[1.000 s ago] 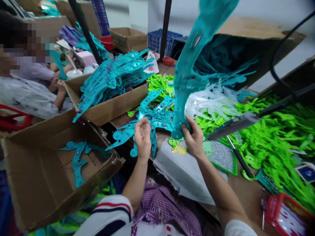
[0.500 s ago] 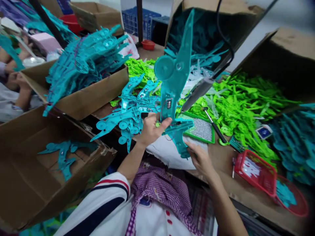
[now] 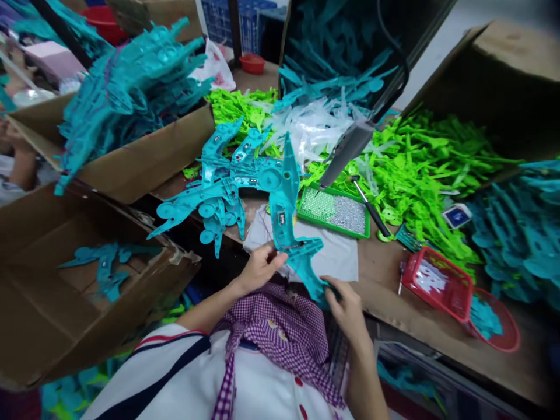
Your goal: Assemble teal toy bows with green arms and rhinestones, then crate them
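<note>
A teal plastic toy part, with a round disc, a pointed end and a small metal piece set in it, is held over the white sheet. My left hand grips its near left edge, thumb on top. At its lower end, my right hand has fingers closed on the teal plastic. To the left lies a heap of similar teal parts. Beyond the sheet stands a green tray of small silvery pieces, and an electric screwdriver hangs over it with its tip down.
Cardboard boxes with teal parts stand at left, one lower box nearer me. Lime-green parts cover the back right. A black-handled tool lies by the tray. A red basket sits at right. Another person's arm shows far left.
Both hands have brought the teal part down and closer to my body, tilting it lower. The heap, tray and baskets stay in place; the camera view has shifted slightly.
</note>
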`<state>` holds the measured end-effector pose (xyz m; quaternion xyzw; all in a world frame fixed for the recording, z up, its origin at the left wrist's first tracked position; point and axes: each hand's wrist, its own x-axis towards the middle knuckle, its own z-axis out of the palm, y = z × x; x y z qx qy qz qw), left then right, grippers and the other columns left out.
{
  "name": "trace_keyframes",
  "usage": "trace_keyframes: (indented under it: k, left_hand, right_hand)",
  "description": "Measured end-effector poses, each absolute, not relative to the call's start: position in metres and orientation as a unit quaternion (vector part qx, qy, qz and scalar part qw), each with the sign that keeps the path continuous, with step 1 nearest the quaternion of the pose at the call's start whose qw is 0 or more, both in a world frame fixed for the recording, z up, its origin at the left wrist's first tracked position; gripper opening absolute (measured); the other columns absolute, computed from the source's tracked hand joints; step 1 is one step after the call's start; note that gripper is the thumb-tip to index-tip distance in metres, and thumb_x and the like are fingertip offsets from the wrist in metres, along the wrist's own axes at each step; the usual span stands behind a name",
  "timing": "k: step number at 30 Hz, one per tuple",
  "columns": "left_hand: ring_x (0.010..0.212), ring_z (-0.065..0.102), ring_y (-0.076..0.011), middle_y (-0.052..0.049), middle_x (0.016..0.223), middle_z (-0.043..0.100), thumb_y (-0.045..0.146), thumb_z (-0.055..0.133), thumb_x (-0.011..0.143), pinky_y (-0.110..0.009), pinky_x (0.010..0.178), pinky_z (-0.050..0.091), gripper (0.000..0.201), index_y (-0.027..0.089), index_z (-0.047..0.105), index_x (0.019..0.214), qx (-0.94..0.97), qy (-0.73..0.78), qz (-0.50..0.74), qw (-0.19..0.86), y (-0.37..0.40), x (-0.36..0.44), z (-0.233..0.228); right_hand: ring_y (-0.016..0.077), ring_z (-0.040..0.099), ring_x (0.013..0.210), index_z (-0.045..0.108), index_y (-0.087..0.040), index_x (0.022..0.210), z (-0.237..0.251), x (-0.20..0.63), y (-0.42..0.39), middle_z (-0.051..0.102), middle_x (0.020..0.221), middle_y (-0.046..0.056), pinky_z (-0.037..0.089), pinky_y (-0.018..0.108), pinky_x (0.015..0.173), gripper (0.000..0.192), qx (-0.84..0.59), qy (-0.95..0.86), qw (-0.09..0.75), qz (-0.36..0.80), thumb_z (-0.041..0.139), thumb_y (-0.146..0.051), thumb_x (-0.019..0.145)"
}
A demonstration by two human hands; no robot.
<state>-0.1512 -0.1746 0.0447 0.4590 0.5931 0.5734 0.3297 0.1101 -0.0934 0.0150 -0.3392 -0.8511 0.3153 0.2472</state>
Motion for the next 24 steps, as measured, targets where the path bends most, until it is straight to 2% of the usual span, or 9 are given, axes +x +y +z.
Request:
trace_keyframes:
  k: [3, 6, 8, 11, 13, 15, 18, 21, 24]
  left_hand:
    - [0.059, 0.045, -0.0106, 0.003, 0.062, 0.049, 0.048, 0.058, 0.09, -0.023, 0.056, 0.038, 0.04, 0.018, 0.052, 0.064, 0.452, 0.616, 0.588, 0.265, -0.171, -0.156, 0.044]
    - [0.053, 0.038, -0.0097, 0.005, 0.055, 0.038, 0.047, 0.058, 0.09, -0.023, 0.051, 0.032, 0.046, 0.019, 0.042, 0.057, 0.49, 0.626, 0.56, 0.233, -0.168, -0.168, 0.05]
    - [0.055, 0.041, -0.0106, 0.004, 0.057, 0.042, 0.045, 0.057, 0.091, -0.024, 0.053, 0.035, 0.042, 0.019, 0.046, 0.059, 0.519, 0.628, 0.539, 0.215, -0.166, -0.174, 0.055]
    - [0.062, 0.049, -0.0128, 0.001, 0.065, 0.051, 0.041, 0.055, 0.093, -0.026, 0.06, 0.041, 0.034, 0.019, 0.055, 0.066, 0.564, 0.627, 0.504, 0.188, -0.165, -0.173, 0.061]
    - [0.069, 0.055, -0.0143, -0.001, 0.072, 0.058, 0.037, 0.053, 0.095, -0.027, 0.067, 0.045, 0.029, 0.018, 0.062, 0.075, 0.588, 0.615, 0.491, 0.185, -0.165, -0.168, 0.063]
    - [0.078, 0.061, -0.0157, -0.003, 0.081, 0.064, 0.034, 0.051, 0.097, -0.027, 0.074, 0.048, 0.025, 0.018, 0.067, 0.086, 0.599, 0.605, 0.487, 0.195, -0.166, -0.164, 0.061]
    - [0.076, 0.062, -0.0149, -0.003, 0.082, 0.066, 0.036, 0.053, 0.098, -0.026, 0.07, 0.049, 0.026, 0.017, 0.07, 0.091, 0.615, 0.596, 0.469, 0.215, -0.168, -0.168, 0.057]
    - [0.062, 0.055, -0.0106, -0.002, 0.081, 0.066, 0.038, 0.064, 0.094, -0.023, 0.061, 0.047, 0.023, 0.017, 0.071, 0.098, 0.647, 0.589, 0.447, 0.187, -0.17, -0.184, 0.061]
    - [0.061, 0.054, -0.0084, -0.001, 0.084, 0.068, 0.033, 0.07, 0.091, -0.021, 0.06, 0.046, 0.023, 0.018, 0.069, 0.108, 0.699, 0.559, 0.429, 0.122, -0.169, -0.2, 0.079]
  right_hand:
    - [0.028, 0.067, 0.117, 0.059, -0.032, 0.138, 0.01, 0.106, -0.102, 0.069, 0.131, 0.008, 0.057, 0.047, 0.098, 0.051, -0.302, -0.828, 0.223, 0.416, 0.068, -0.039, 0.089]
    - [0.0274, 0.064, 0.122, 0.049, -0.035, 0.146, 0.032, 0.102, -0.091, 0.062, 0.14, 0.009, 0.056, 0.049, 0.099, 0.063, -0.308, -0.772, 0.295, 0.472, 0.068, -0.049, 0.088]
    - [0.0258, 0.061, 0.125, 0.045, -0.035, 0.148, 0.058, 0.089, -0.077, 0.058, 0.144, 0.009, 0.055, 0.047, 0.1, 0.063, -0.302, -0.746, 0.321, 0.5, 0.065, -0.051, 0.09]
    - [0.0255, 0.057, 0.129, 0.052, -0.03, 0.143, 0.092, 0.048, -0.057, 0.056, 0.145, 0.01, 0.052, 0.045, 0.103, 0.062, -0.303, -0.747, 0.324, 0.495, 0.069, -0.05, 0.087]
    - [0.025, 0.062, 0.12, 0.057, -0.025, 0.137, 0.1, 0.022, -0.051, 0.063, 0.136, 0.011, 0.056, 0.04, 0.094, 0.062, -0.301, -0.747, 0.296, 0.513, 0.071, -0.053, 0.084]
    - [0.0229, 0.068, 0.105, 0.064, -0.022, 0.126, 0.095, 0.009, -0.053, 0.071, 0.119, 0.009, 0.057, 0.035, 0.085, 0.055, -0.279, -0.755, 0.225, 0.549, 0.071, -0.054, 0.083]
    - [0.0179, 0.069, 0.079, 0.07, -0.019, 0.102, 0.073, 0.019, -0.066, 0.075, 0.088, 0.003, 0.054, 0.029, 0.072, 0.039, -0.274, -0.743, 0.147, 0.593, 0.064, -0.055, 0.088]
    - [0.0153, 0.065, 0.064, 0.065, -0.019, 0.085, 0.05, 0.05, -0.079, 0.07, 0.069, 0.0, 0.051, 0.025, 0.061, 0.037, -0.351, -0.694, 0.175, 0.604, 0.063, -0.055, 0.089]
    - [0.0149, 0.064, 0.059, 0.063, -0.019, 0.086, 0.034, 0.076, -0.09, 0.069, 0.064, 0.0, 0.05, 0.025, 0.059, 0.036, -0.419, -0.638, 0.207, 0.613, 0.065, -0.056, 0.087]
